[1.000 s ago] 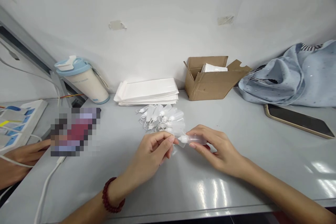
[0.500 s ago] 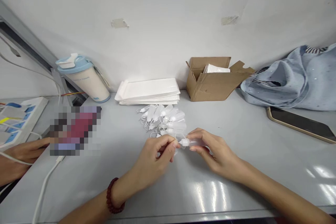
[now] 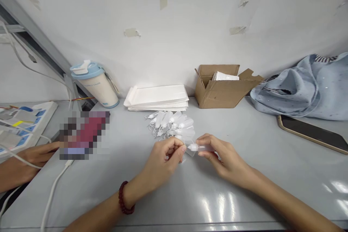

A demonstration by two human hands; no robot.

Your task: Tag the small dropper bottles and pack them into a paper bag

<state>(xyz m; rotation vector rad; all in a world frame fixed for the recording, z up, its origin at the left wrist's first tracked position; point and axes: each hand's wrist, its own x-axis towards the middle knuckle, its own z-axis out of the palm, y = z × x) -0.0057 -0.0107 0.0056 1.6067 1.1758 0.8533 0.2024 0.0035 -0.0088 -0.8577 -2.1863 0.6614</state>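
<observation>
Between the thumb and fingers of my right hand [image 3: 217,154] lies a small translucent dropper bottle [image 3: 203,147], held sideways with its white pointed nozzle toward the left. My left hand [image 3: 170,156] is closed in a pinch right at the nozzle's tip. What those fingertips hold is too small and hidden to make out. Just behind both hands is a pile of similar dropper bottles [image 3: 176,121] with thin looped straps, partly covered by my left fingers. A dark red bead bracelet [image 3: 125,197] circles my left wrist.
A stack of white envelopes [image 3: 159,96], an open cardboard box [image 3: 223,94] and a cream tumbler [image 3: 100,88] stand along the wall. At right lie a phone [image 3: 312,134] and a blue cloth bag [image 3: 301,87]. Another person's hand [image 3: 35,159] and a power strip [image 3: 40,123] are at left.
The whole view has shifted slightly, so background things sit a little lower and further right. Both hands keep nearly the same pose at the bottle, the left fingertips still at its nozzle.
</observation>
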